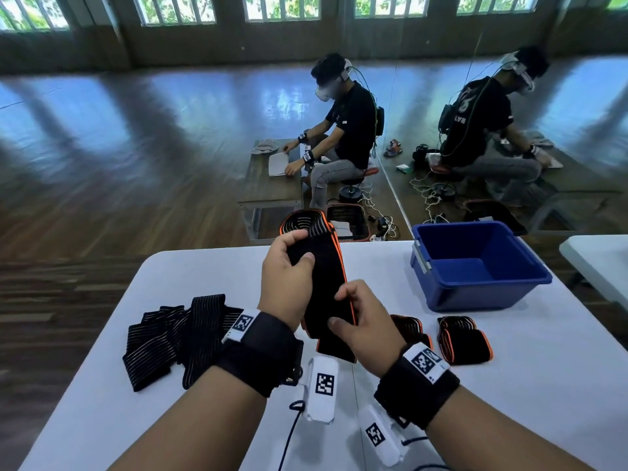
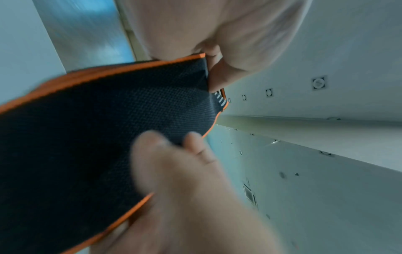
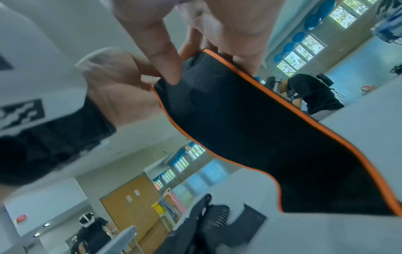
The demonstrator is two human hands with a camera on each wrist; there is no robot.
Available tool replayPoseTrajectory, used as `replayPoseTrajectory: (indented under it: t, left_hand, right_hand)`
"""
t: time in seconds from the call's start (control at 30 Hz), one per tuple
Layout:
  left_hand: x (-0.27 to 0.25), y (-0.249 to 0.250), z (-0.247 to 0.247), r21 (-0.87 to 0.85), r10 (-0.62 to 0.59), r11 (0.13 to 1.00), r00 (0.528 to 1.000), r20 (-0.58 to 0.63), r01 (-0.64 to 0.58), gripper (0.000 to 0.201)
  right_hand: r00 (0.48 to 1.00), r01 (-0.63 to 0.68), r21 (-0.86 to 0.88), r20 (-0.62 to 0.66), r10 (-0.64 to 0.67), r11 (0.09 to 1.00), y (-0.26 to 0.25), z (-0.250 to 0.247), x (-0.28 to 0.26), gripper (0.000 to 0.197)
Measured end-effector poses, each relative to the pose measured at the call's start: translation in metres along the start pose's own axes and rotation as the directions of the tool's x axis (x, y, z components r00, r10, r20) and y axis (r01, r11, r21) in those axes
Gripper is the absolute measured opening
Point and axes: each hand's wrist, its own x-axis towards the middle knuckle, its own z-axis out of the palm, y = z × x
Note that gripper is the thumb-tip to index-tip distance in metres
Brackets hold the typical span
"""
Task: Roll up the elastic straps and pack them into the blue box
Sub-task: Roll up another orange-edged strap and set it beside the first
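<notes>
Elastic straps, orange-edged: three, being one held strap (image 1: 326, 277) and two rolled straps (image 1: 413, 329) (image 1: 464, 339) on the table (image 1: 509, 385). Striped black straps (image 1: 176, 338): one loose heap, number not countable. Blue box (image 1: 475, 263): one; hands: two, left hand (image 1: 289, 277) and right hand (image 1: 365, 326).

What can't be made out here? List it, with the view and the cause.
- Blue box near inside wall: head view, hidden by its own rim.
- Orange-edged strap lower end: head view, behind the right hand.
- Left hand: left wrist view, blurred.
- Striped straps count: head view, overlapping pile.
</notes>
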Motion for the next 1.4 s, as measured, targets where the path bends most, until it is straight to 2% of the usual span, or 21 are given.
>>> replayPoseTrajectory:
  t: [0.13,0.23,0.33,0.43,0.57,0.63,0.7,0.87,0.97,1.03,1.1,1.17,1.23,1.27,1.37,1.4]
  left_hand:
    - [0.015,-0.015,0.003,-0.053,-0.082,0.995,0.997,0.000,0.082,0.040]
    - [0.029,-0.036,0.004,0.025,-0.150,0.988,0.989,-0.007,0.150,0.041]
    - [0.042,-0.066,0.004,0.132,-0.216,0.969,0.976,0.021,0.211,0.044]
    - [0.049,-0.097,0.002,0.305,-0.294,0.920,0.947,0.126,0.245,0.042]
    - [0.050,-0.129,0.001,0.582,-0.368,0.799,0.889,0.272,0.153,0.034]
    - [0.053,-0.144,0.003,0.667,-0.416,0.736,0.853,0.315,0.113,0.033]
    - [0.054,-0.155,0.007,0.707,-0.433,0.702,0.839,0.329,0.084,0.033]
    - [0.060,-0.171,0.018,0.714,-0.381,0.697,0.876,0.295,0.063,0.037]
    - [0.060,-0.178,0.016,0.686,-0.380,0.723,0.875,0.299,0.079,0.044]
    - [0.055,-0.178,0.010,0.702,-0.370,0.709,0.883,0.289,0.067,0.044]
    - [0.046,-0.175,-0.002,0.735,-0.342,0.677,0.903,0.261,0.044,0.036]
    - [0.029,-0.172,-0.017,0.762,-0.352,0.646,0.907,0.230,0.057,0.027]
    - [0.001,-0.164,-0.032,0.774,-0.441,0.624,0.865,0.237,0.106,0.015]
    - [-0.015,-0.160,-0.039,0.792,-0.499,0.603,0.821,0.278,0.098,0.013]
    - [-0.067,-0.149,-0.052,0.839,-0.665,0.542,0.639,0.386,0.057,0.013]
    - [-0.082,-0.147,-0.054,0.841,-0.689,0.536,0.613,0.387,0.071,0.013]
  right_hand:
    - [0.986,-0.087,-0.132,0.131,0.104,0.987,0.038,-0.003,-0.015,0.045]
    - [0.949,-0.205,-0.160,0.210,0.236,0.966,0.069,-0.004,-0.031,0.052]
    - [0.906,-0.319,-0.114,0.254,0.338,0.941,0.091,-0.003,-0.051,0.060]
    - [0.862,-0.409,-0.149,0.261,0.434,0.900,0.105,-0.005,-0.070,0.058]
    - [0.811,-0.517,-0.272,0.149,0.566,0.812,0.119,-0.008,-0.096,0.049]
    - [0.821,-0.499,-0.358,0.094,0.562,0.789,0.122,-0.011,-0.105,0.042]
    - [0.844,-0.475,-0.410,0.039,0.536,0.778,0.121,-0.015,-0.111,0.035]
    - [0.855,-0.474,-0.451,-0.033,0.517,0.756,0.117,-0.022,-0.119,0.007]
    - [0.860,-0.446,-0.474,0.009,0.511,0.759,0.112,-0.028,-0.121,0.013]
    - [0.865,-0.414,-0.508,0.038,0.500,0.755,0.110,-0.032,-0.121,0.016]
    - [0.874,-0.394,-0.510,0.050,0.483,0.765,0.111,-0.036,-0.118,0.016]
    - [0.897,-0.354,-0.488,0.064,0.437,0.798,0.112,-0.038,-0.116,0.026]
    - [0.905,-0.348,-0.454,0.068,0.421,0.820,0.111,-0.041,-0.115,0.025]
    - [0.903,-0.354,-0.435,0.070,0.423,0.828,0.109,-0.042,-0.114,0.020]
    - [0.899,-0.369,-0.403,0.075,0.432,0.837,0.112,-0.047,-0.116,0.018]
    - [0.901,-0.370,-0.390,0.072,0.429,0.843,0.116,-0.049,-0.116,0.017]
